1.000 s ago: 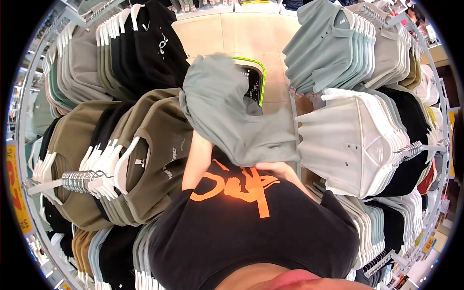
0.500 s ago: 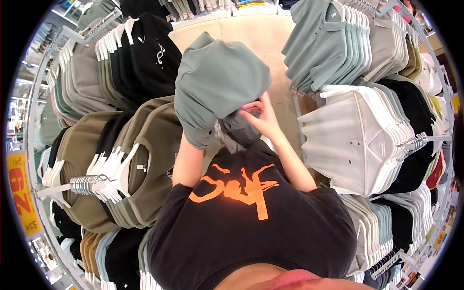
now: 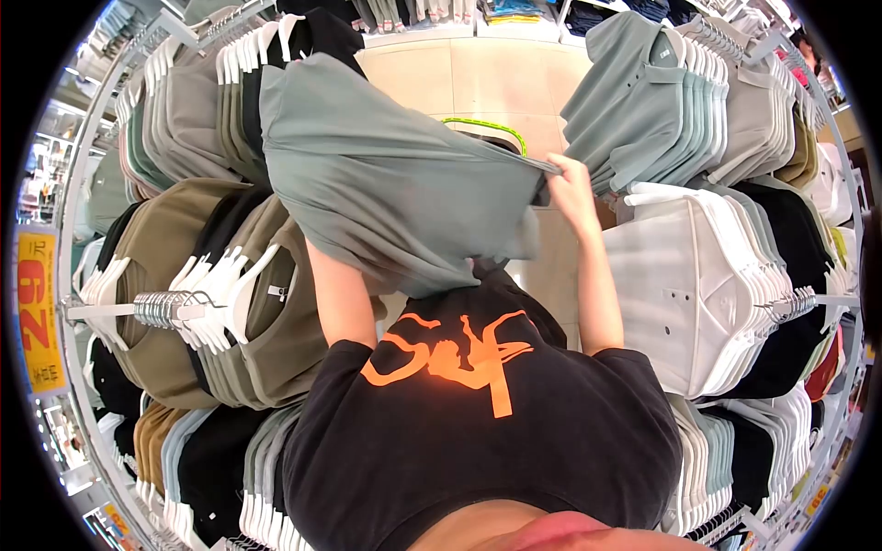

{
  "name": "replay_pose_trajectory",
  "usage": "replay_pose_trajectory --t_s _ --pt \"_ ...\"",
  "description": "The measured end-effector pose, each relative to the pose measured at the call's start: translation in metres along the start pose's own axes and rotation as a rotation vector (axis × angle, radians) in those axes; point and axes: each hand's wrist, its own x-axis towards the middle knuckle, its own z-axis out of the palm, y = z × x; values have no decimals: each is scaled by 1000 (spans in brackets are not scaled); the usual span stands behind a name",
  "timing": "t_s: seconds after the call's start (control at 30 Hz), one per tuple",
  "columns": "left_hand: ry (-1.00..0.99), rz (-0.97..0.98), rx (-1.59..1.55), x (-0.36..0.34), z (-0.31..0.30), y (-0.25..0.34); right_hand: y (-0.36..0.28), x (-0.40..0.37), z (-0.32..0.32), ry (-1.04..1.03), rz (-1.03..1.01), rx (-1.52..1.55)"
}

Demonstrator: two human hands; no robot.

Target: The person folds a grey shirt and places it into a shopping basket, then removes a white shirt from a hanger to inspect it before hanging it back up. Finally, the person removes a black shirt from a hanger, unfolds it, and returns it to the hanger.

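A grey-green shirt (image 3: 395,184) is stretched out in front of me above the aisle. My right hand (image 3: 571,191) is closed on its edge, fingers pinched at the right end of the cloth. My left forearm (image 3: 342,294) goes up beneath the shirt, and the draped fabric hides my left hand and its fingers. Part of the cloth is blurred by motion. Behind its upper edge shows a curved bright yellow-green band (image 3: 487,123) with dark marks, around something dark that is mostly covered.
Racks crowd both sides. Olive shirts (image 3: 175,275) on white hangers are at the left, white shirts (image 3: 657,285) and grey-green polo shirts (image 3: 634,101) at the right. A yellow price sign (image 3: 39,312) is at the far left. Tiled floor (image 3: 413,78) runs between them.
The shirt was bunched up and is now spread wide to the left. My right hand has moved right and up, pulling its edge outward. My left hand stays hidden by the cloth.
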Motion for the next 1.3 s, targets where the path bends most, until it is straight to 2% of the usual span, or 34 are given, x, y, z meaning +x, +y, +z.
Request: replay_pose_trajectory --t_s 0.07,0.1,0.2,0.23,0.33,0.43,0.57,0.8,0.93,1.1,1.3 --pt "-6 1 -59 -7 10 -15 -1 1 -13 -11 -110 44" --pt "-6 1 -87 -10 14 -21 -10 -1 -15 -10 -73 180" --pt "-15 -2 -158 -18 25 -36 -4 2 -27 37 -134 270" --pt "-20 -2 -181 -20 28 -40 1 4 -31 -5 -71 390" --pt "-30 -5 -245 -27 35 -52 3 -4 -41 61 31 503" --pt "-57 12 -321 -33 49 -58 -7 -21 -50 202 -32 480" --pt "-142 66 -438 -47 75 -58 -18 -63 -66 434 57 631" --pt "-390 176 -632 -106 119 -25 -16 -180 -120 870 122 792" --pt "-430 286 -686 -121 131 7 -12 -261 -133 1079 137 717" --pt "-475 425 -748 -157 133 52 -36 -363 -128 1187 95 600" --pt "-554 667 -866 -260 113 111 -84 -491 -100 1346 206 563"
